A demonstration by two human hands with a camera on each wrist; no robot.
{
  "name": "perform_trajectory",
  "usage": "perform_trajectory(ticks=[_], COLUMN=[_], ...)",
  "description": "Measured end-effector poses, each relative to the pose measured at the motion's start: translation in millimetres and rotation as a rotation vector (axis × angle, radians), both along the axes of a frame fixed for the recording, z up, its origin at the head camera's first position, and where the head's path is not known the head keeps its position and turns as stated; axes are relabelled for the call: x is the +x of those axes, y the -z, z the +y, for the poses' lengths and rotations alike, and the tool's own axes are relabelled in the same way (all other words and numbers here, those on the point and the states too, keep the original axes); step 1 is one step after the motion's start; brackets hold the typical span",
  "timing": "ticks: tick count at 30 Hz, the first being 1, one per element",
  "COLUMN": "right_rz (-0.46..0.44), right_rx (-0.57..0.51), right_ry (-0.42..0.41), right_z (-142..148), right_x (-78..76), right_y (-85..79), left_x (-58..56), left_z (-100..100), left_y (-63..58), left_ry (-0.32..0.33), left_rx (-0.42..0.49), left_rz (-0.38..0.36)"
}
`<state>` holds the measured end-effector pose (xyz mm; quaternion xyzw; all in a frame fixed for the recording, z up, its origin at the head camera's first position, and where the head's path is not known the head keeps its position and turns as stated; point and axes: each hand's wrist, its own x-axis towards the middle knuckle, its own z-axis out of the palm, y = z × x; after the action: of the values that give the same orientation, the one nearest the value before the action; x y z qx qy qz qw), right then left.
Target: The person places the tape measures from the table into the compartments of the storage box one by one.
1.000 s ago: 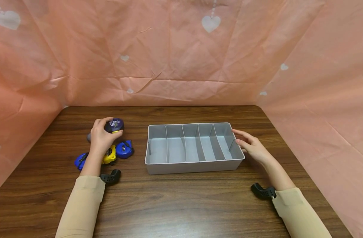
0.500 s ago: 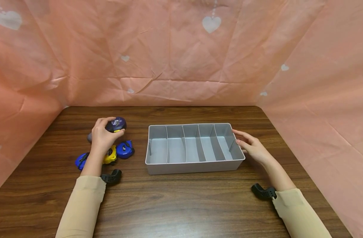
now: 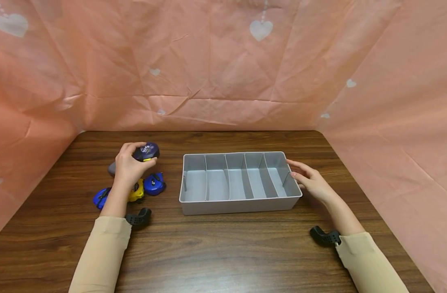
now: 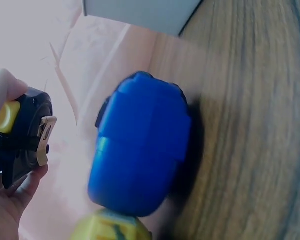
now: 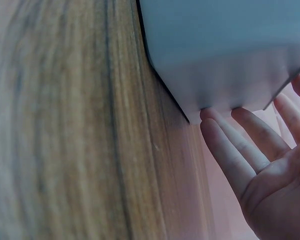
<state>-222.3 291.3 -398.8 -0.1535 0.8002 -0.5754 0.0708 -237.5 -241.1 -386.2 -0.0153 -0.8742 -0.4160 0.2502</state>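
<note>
My left hand holds a dark purple tape measure marked 5m between thumb and fingers. In the left wrist view this tape measure shows a yellow button and a metal clip, held off the table. Below that hand lie a blue tape measure, a yellow one and another blue one; a grey rounded thing is partly hidden behind the hand. My right hand rests extended fingertips against the right end of a grey divided box, thumb near its rim.
The box's several compartments, split by thin dividers, hold nothing visible. It stands mid-table on the brown wood table. Pink cloth with white hearts hangs round the back and sides. Black wrist mounts sit at both wrists.
My left hand has moved slightly right and farther away, carrying the dark purple tape measure away from the grey thing. The right hand and box stay in place.
</note>
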Motion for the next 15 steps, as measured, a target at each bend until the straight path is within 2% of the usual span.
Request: perform_trajectory(ticks=[10,15], right_rz=[-0.004,-0.006], right_rx=[-0.004,0.008], right_ry=[-0.005,-0.001], right_z=[0,0], right_x=[0.3,0.4], right_y=[0.2,-0.6], left_x=[3.1,5.5], left_z=[9,13], left_y=[-10.9,-16.7], left_ry=[0.056,0.080], left_rx=[-0.001,0.011], left_rz=[0.087,0.099])
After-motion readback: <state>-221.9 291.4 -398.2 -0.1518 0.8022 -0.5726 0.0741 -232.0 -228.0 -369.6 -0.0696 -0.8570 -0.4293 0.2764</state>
